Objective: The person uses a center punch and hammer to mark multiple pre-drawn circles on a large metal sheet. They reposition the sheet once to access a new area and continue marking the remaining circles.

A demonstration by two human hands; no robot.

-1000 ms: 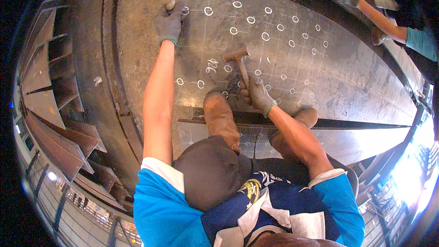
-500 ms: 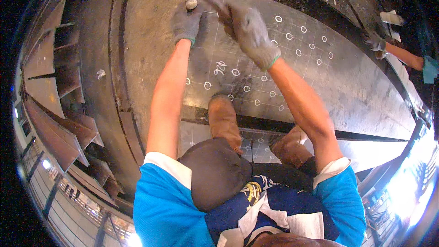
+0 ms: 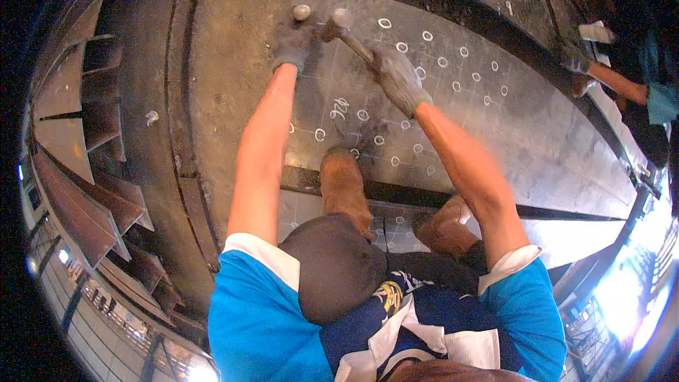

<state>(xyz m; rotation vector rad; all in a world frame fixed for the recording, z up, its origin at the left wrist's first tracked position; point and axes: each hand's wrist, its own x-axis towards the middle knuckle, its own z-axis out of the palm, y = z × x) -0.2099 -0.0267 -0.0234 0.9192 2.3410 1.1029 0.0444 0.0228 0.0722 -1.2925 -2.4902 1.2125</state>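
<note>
My left hand (image 3: 290, 44), in a grey work glove, is closed around a metal punch (image 3: 301, 12); only its bright round top shows above the fist. My right hand (image 3: 398, 79), gloved too, grips the handle of a hammer (image 3: 359, 47). The hammer head is just right of the punch top, apart from it in the picture and slightly blurred. Under both hands lies a dark steel plate (image 3: 453, 127) marked with thin chalk lines and several white chalk circles. One of my brown boots (image 3: 342, 180) rests at the plate's near edge.
A second marked plate (image 3: 288, 206) lies below the near edge, by my feet. Steel beams with flanges (image 3: 102, 120) stand along the left. At the right, another person's gloved hand (image 3: 576, 62) is by the plate's far edge. A crumpled white scrap (image 3: 152, 118) lies at left.
The hammer head has come down from above the left fist to beside the punch top. My right hand has moved slightly lower and right; my left hand stays closed on the punch.
</note>
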